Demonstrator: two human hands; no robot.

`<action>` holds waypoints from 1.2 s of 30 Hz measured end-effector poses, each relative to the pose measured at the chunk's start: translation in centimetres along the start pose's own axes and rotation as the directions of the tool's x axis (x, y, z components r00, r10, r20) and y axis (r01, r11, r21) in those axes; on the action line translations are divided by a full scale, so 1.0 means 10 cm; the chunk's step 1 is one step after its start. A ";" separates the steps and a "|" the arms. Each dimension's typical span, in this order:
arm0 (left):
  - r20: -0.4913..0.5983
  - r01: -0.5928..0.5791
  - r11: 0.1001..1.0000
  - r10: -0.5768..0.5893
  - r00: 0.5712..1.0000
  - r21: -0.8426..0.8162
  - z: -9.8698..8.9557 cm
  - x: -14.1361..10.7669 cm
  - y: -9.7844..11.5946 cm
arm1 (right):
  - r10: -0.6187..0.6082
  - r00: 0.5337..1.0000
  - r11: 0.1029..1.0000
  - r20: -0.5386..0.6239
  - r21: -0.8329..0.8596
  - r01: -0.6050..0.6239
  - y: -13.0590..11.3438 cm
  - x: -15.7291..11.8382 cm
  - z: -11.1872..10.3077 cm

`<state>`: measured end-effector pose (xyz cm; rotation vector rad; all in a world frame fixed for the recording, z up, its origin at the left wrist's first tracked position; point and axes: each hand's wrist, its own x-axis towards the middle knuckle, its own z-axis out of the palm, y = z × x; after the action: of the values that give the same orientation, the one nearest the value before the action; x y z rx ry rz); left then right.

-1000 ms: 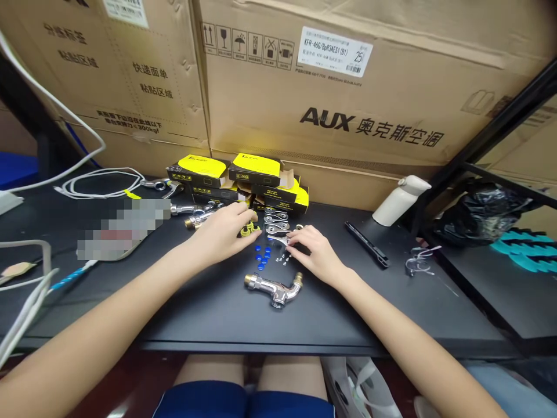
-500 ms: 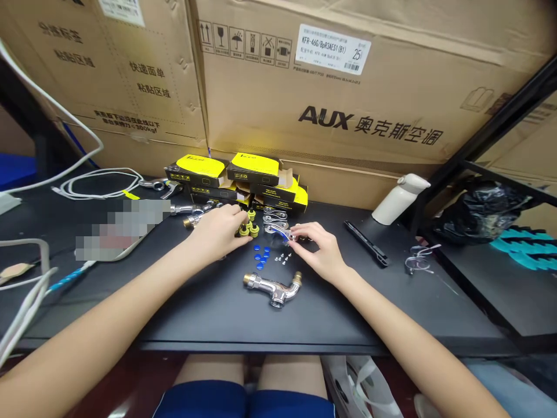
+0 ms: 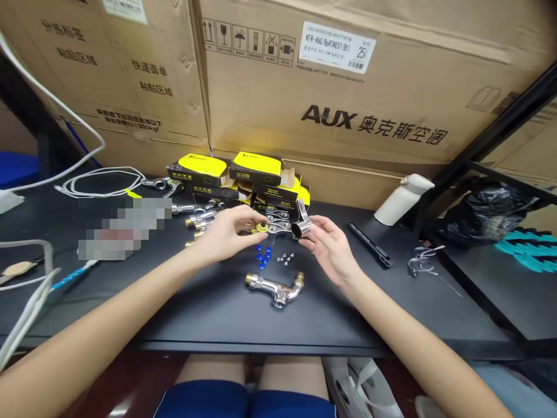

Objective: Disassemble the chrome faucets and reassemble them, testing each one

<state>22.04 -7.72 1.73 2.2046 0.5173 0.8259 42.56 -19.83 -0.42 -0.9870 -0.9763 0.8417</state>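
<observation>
Yellow valve cartridge (image 3: 261, 228): pinched between thumb and fingertips of left hand (image 3: 228, 234). Chrome lever handle (image 3: 301, 228): grasped by fingers of right hand (image 3: 333, 249), round open collar toward left hand, lever arm pointing up and away. Gap noted between cartridge and held handle; not touching. Logged between and just beyond both hands: more chrome handles (image 3: 278, 215), laid flat in a row. Logged nearer the body than the fingertips, in the space between the hands: blue caps (image 3: 262, 257) toward left hand, small screws (image 3: 285, 259) toward right. Nearer still: chrome faucet body (image 3: 276, 291) with brass-coloured ends, lying on black desk (image 3: 304, 331). Left of and beyond left hand: several more faucet bodies (image 3: 198, 219), partly hidden by it. Beyond both hands: stacked yellow-and-black boxes (image 3: 256, 168). Right of right hand: slim black object (image 3: 369, 245), exact type unclear; farther right, glasses (image 3: 422, 261); beyond the black object, white bottle (image 3: 398, 202), tilted in view.
</observation>
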 end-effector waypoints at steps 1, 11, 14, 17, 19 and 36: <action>0.044 0.033 0.992 -0.028 0.999 -0.124 0.04 -0.01 0.02 | 0.071 0.997 0.996 0.024 0.049 -0.072 -0.01 -0.01 0.01; 0.169 0.215 0.925 -0.168 0.971 -0.315 0.22 -0.09 0.14 | 0.035 0.987 0.996 0.159 -0.091 -0.021 0.06 -0.05 0.04; 0.166 0.215 0.917 -0.167 0.972 -0.335 0.23 -0.09 0.13 | -0.057 0.971 0.982 0.234 -0.162 0.096 0.05 -0.06 0.03; 0.147 0.218 0.917 -0.178 0.973 -0.335 0.26 -0.10 0.11 | -0.158 0.953 0.942 0.257 -0.249 0.224 0.04 -0.06 0.02; 0.154 0.215 0.917 -0.172 0.973 -0.335 0.29 -0.11 0.11 | -0.169 0.957 0.933 0.237 -0.275 0.233 0.07 -0.06 0.02; 0.144 0.272 0.841 -0.230 0.962 -0.467 0.31 -0.06 0.00 | -0.019 0.918 0.545 0.396 -0.766 0.341 0.04 0.07 -0.30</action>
<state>23.72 -9.58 -0.22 1.6573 0.4842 0.6352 45.51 -19.90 -1.29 -1.5261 -1.8542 0.3248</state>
